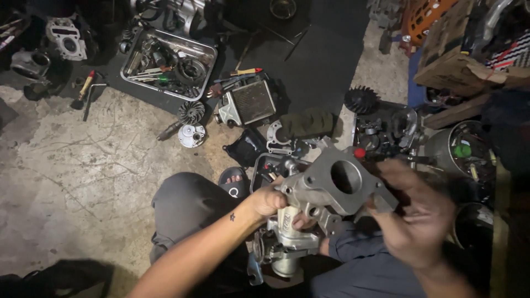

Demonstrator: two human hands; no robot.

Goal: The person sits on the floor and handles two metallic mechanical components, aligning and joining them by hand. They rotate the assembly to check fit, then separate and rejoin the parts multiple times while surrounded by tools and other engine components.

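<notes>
The person sits low on the concrete floor (72, 165), knees up, with a grey cast-metal engine part (326, 193) held over the lap in the near middle of the scene. The left hand (270, 200) is closed around the part's left side, fingers wrapped onto the casting, a small dark mark showing on the wrist. The right hand (414, 218) is blurred; its fingers curl at the part's right edge, touching or just beside it, and I cannot tell whether they truly grip. The part's flat flange with a round bore faces up and to the right, and a lighter tubular body hangs below it toward the lap.

Just beyond the part a sandalled foot (234, 181) rests on the floor beside a dark plastic cover (245, 146). Farther off, on a black mat (314, 60), lies a metal tray (205, 51) full of tools and small parts, with a finned engine block (248, 102) near it. A toothed gear (191, 112) and a round silver cap (192, 135) lie on the floor left of the block. To the far right stand cardboard boxes (458, 66) and a metal pot (441, 149) holding odds and ends.
</notes>
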